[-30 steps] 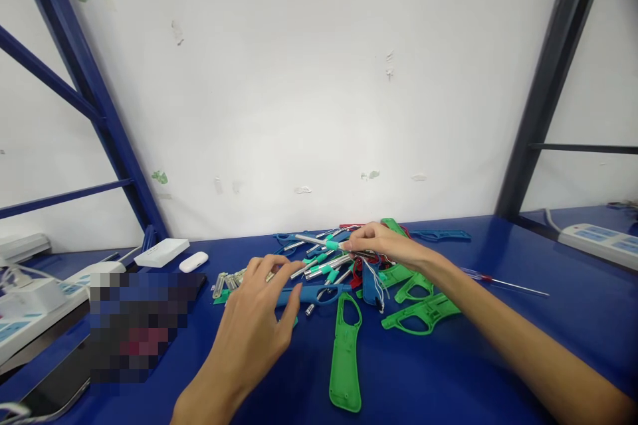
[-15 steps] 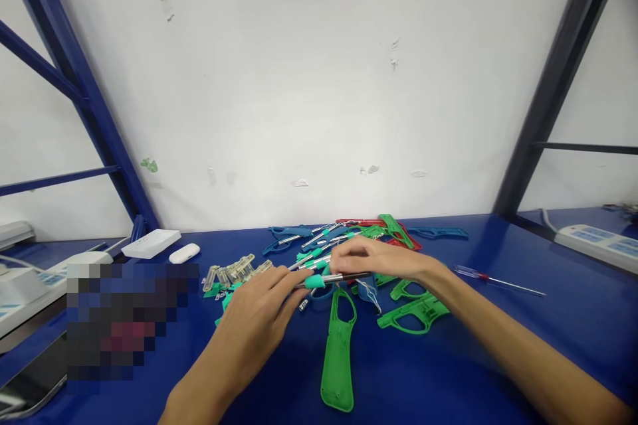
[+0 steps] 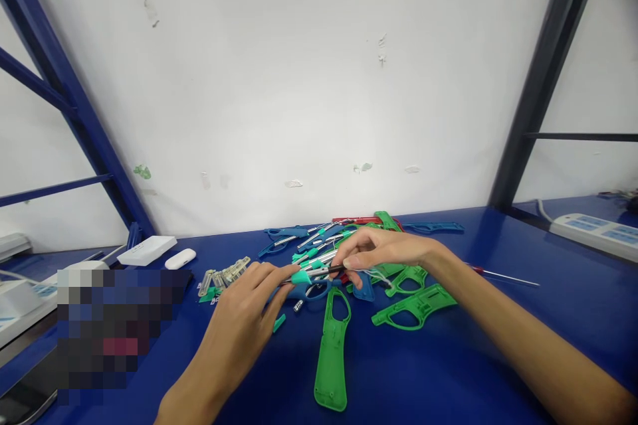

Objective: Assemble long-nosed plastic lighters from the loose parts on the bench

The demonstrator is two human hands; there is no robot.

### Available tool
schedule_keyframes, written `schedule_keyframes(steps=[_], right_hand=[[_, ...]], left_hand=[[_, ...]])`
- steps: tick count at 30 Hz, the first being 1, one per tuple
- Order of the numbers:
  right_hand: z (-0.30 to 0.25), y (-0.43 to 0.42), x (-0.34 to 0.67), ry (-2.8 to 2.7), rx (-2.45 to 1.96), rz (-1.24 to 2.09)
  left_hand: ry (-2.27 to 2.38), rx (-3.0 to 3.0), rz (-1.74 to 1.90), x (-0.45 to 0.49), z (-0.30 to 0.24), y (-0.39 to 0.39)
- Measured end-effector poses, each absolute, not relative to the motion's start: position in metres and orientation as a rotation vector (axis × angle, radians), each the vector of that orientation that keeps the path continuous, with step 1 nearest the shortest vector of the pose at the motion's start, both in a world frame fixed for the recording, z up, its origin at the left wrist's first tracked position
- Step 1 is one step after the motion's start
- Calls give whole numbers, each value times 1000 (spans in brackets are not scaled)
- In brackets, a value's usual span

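My left hand (image 3: 246, 309) grips a metal lighter tube (image 3: 318, 272) with a teal collar, fingers and thumb closed at its left end. My right hand (image 3: 381, 252) pinches the dark end of the same tube between thumb and fingers. Thin pale wires (image 3: 381, 277) show just below the right hand. Nearer to me lies a green lighter casing half (image 3: 330, 368), its hollow side up. Another green casing half (image 3: 419, 309) rests right of it. Beyond the hands is a pile of blue casings (image 3: 286, 234), red and green casings, and more metal tubes, partly hidden.
Several clear lighter tanks (image 3: 229, 273) lie left of the pile. A screwdriver (image 3: 506, 276) is on the right, partly behind my right forearm. A white earphone case (image 3: 180, 259), a white box (image 3: 147, 250) and a phone (image 3: 30, 378) are at left; a power strip (image 3: 593, 229) stands at right.
My right hand has come from the pile onto the tube's dark end and now pinches it. My left hand still holds the tube. The view has shifted slightly.
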State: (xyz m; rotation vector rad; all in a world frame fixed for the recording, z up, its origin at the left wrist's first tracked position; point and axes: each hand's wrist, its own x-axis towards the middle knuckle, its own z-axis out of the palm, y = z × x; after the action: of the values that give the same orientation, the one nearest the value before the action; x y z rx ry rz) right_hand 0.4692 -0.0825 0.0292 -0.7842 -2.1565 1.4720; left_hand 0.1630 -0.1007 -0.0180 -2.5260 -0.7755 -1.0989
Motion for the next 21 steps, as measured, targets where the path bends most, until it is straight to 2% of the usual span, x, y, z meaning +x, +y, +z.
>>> schedule_keyframes(steps=[21], right_hand=[[25, -81, 463, -1975, -871, 1512]], left_hand=[[-707, -2391, -1068, 166, -13, -103]])
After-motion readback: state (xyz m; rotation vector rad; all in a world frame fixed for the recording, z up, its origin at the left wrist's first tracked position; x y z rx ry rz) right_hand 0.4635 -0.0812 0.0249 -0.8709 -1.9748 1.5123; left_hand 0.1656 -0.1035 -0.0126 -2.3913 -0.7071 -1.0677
